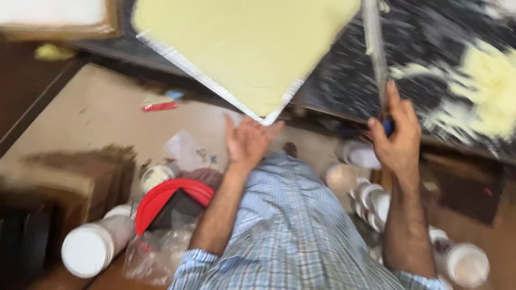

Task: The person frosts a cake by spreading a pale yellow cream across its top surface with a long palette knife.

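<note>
Tray (242,48) of pale yellow batter rests its near corner on my left hand (247,142), fingers spread flat under the foil edge to steady it over the dark counter (430,48). My right hand (398,137) is clenched on a long scraper (374,48), blade upright, probably for levelling; blur hides detail. Below, white tubs (88,249) and a red lid (166,201) crowd the floor, leaving little room.

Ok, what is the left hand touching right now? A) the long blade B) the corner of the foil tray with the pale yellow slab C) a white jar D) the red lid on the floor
B: the left hand sits under the corner of the foil tray, while the right hand grips the long blade.
</note>
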